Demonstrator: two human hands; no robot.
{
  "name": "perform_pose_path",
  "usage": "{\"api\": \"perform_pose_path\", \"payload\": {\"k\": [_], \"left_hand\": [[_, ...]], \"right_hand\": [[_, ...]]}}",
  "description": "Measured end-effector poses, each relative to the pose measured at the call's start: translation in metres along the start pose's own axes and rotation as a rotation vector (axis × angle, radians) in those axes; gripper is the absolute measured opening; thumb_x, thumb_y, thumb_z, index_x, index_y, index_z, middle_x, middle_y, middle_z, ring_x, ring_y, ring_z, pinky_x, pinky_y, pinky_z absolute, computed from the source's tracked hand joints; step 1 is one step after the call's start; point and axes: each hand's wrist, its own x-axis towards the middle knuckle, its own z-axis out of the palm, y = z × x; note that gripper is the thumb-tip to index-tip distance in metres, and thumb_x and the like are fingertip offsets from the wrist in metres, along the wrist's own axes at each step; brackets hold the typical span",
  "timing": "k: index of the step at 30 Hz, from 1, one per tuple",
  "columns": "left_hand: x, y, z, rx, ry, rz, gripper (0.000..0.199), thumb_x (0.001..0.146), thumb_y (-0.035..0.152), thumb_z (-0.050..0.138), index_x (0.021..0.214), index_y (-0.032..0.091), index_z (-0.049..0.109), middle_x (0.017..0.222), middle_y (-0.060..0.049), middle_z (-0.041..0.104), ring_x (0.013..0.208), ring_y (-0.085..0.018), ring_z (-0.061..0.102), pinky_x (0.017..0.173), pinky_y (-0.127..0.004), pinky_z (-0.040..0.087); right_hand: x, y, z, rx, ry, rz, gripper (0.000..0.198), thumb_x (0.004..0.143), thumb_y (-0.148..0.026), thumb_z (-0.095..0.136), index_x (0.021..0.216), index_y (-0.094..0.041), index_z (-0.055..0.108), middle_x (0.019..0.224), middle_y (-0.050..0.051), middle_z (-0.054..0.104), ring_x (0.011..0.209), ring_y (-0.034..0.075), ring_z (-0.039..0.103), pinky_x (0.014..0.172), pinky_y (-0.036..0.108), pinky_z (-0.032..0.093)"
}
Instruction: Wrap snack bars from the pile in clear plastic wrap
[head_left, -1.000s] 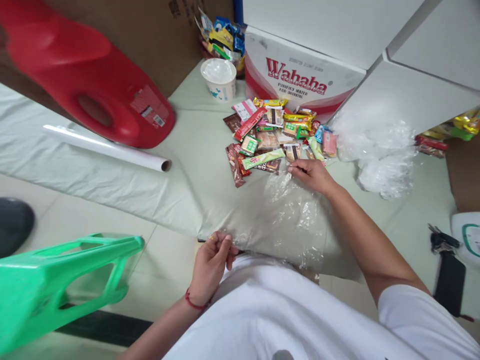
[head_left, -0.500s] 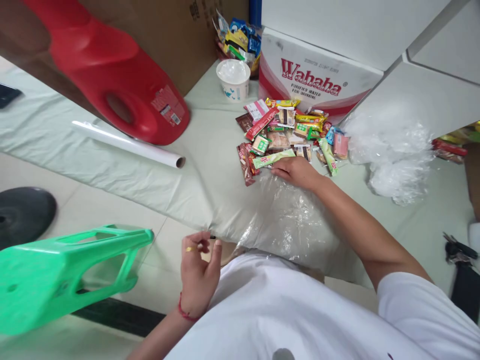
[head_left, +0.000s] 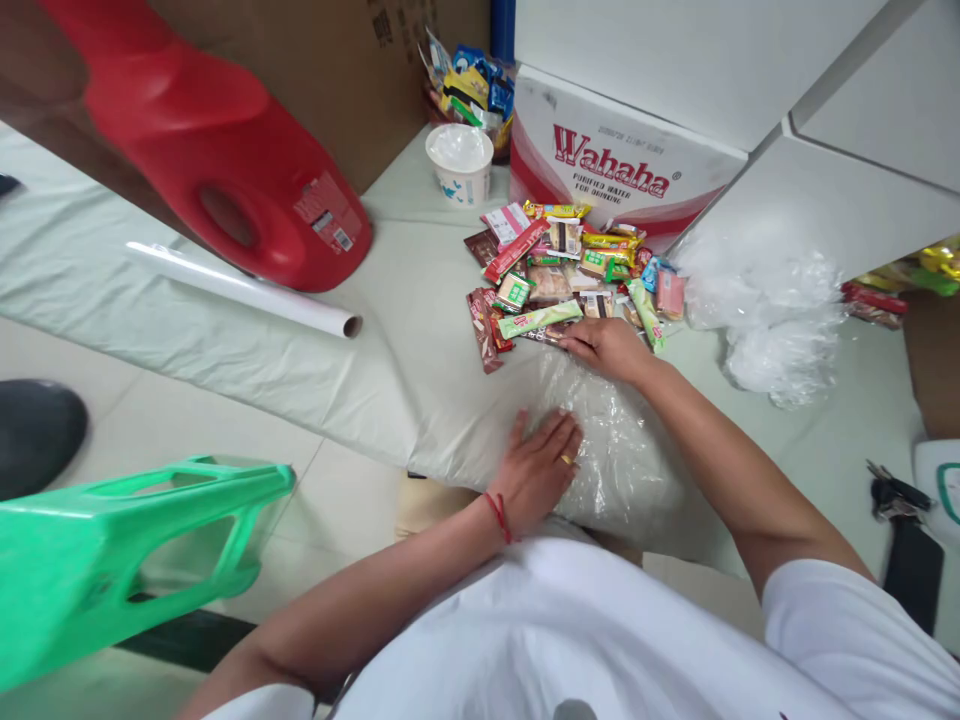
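My left hand lies palm down with its fingers stretched out, on or just over a clear plastic sheet or bag at the table's near edge. A ring and a red string bracelet show on it. At the near side of a snack pile, my right hand is closed, fingertips pinching a dark brown snack packet. Just beyond lies a light green wrapped bar. Brown wrapped bars lie at the pile's left, and a second green bar at its right.
A red jug and a white roll are at left. Behind the pile stand a paper cup and a Wahaha carton. Crumpled clear plastic sits at right. A green stool is on the floor.
My left hand has moved right and forward from the table's edge to the clear plastic, its fingers straightening. My right hand has shifted slightly away from the green bar, revealing the brown packet.
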Motion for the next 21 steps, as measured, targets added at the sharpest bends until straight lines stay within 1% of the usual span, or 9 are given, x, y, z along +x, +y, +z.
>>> {"api": "perform_pose_path", "payload": {"k": [2,3,6,9,12,15,17,19,21], "left_hand": [[-0.003,-0.006,0.000,0.044,0.005,-0.073,0.050,0.108,0.032,0.047,0.157,0.020,0.050,0.164,-0.017,0.051,0.155,-0.033,0.044,0.130,-0.073,0.002],[-0.005,-0.008,-0.002,0.068,0.017,-0.103,0.052,0.108,0.033,0.046,0.158,0.021,0.048,0.164,-0.017,0.049,0.155,-0.034,0.043,0.129,-0.075,-0.002],[-0.007,-0.012,-0.011,0.124,0.056,-0.173,0.055,0.108,0.037,0.045,0.160,0.019,0.047,0.164,-0.020,0.049,0.154,-0.035,0.046,0.127,-0.076,-0.005],[-0.006,-0.017,-0.018,0.152,0.074,-0.226,0.054,0.108,0.038,0.043,0.157,0.016,0.049,0.162,-0.022,0.051,0.150,-0.036,0.050,0.128,-0.075,0.000],[-0.004,-0.026,-0.024,0.164,0.083,-0.272,0.051,0.108,0.038,0.042,0.152,0.017,0.055,0.158,-0.021,0.056,0.147,-0.036,0.053,0.128,-0.072,0.007],[-0.003,-0.037,-0.029,0.168,0.107,-0.300,0.049,0.108,0.039,0.040,0.149,0.017,0.058,0.157,-0.020,0.058,0.146,-0.036,0.054,0.126,-0.071,0.014],[-0.004,-0.044,-0.032,0.177,0.125,-0.316,0.049,0.108,0.039,0.039,0.146,0.016,0.060,0.156,-0.020,0.059,0.145,-0.036,0.054,0.124,-0.068,0.020],[-0.004,-0.050,-0.034,0.192,0.127,-0.319,0.049,0.108,0.039,0.039,0.144,0.017,0.062,0.156,-0.019,0.059,0.145,-0.036,0.054,0.121,-0.065,0.027],[-0.005,-0.054,-0.036,0.210,0.116,-0.309,0.048,0.108,0.038,0.040,0.144,0.018,0.064,0.157,-0.018,0.059,0.145,-0.036,0.054,0.119,-0.062,0.031]], "right_hand": [[-0.002,0.003,0.001,-0.008,-0.005,0.005,0.042,0.110,-0.045,0.044,0.109,-0.018,0.077,0.104,0.012,0.078,0.094,0.025,0.068,0.080,0.032,0.042],[-0.002,0.004,0.001,-0.014,-0.012,0.003,0.042,0.110,-0.045,0.044,0.109,-0.018,0.077,0.104,0.012,0.078,0.094,0.025,0.068,0.080,0.032,0.041],[-0.002,0.006,0.002,-0.021,-0.036,-0.017,0.043,0.110,-0.047,0.045,0.107,-0.018,0.077,0.101,0.012,0.078,0.094,0.025,0.068,0.080,0.032,0.041],[-0.002,0.006,0.001,0.009,-0.038,-0.025,0.042,0.109,-0.048,0.047,0.106,-0.019,0.077,0.100,0.011,0.078,0.094,0.025,0.068,0.081,0.032,0.041],[-0.004,0.009,0.001,0.044,-0.042,-0.032,0.040,0.108,-0.048,0.050,0.109,-0.020,0.077,0.100,0.010,0.078,0.095,0.024,0.068,0.082,0.031,0.042],[-0.006,0.013,0.003,0.070,-0.056,-0.024,0.040,0.106,-0.051,0.053,0.106,-0.019,0.077,0.098,0.010,0.078,0.092,0.023,0.069,0.080,0.030,0.042],[-0.006,0.017,0.005,0.083,-0.053,0.003,0.041,0.105,-0.053,0.054,0.107,-0.019,0.077,0.099,0.010,0.078,0.091,0.024,0.069,0.079,0.030,0.042],[-0.008,0.020,0.003,0.080,-0.026,0.050,0.043,0.105,-0.054,0.054,0.113,-0.018,0.076,0.102,0.011,0.078,0.092,0.025,0.069,0.079,0.031,0.043],[-0.012,0.017,-0.004,0.067,0.043,0.099,0.047,0.106,-0.055,0.050,0.120,-0.017,0.074,0.107,0.013,0.077,0.096,0.026,0.068,0.081,0.033,0.045]]}}
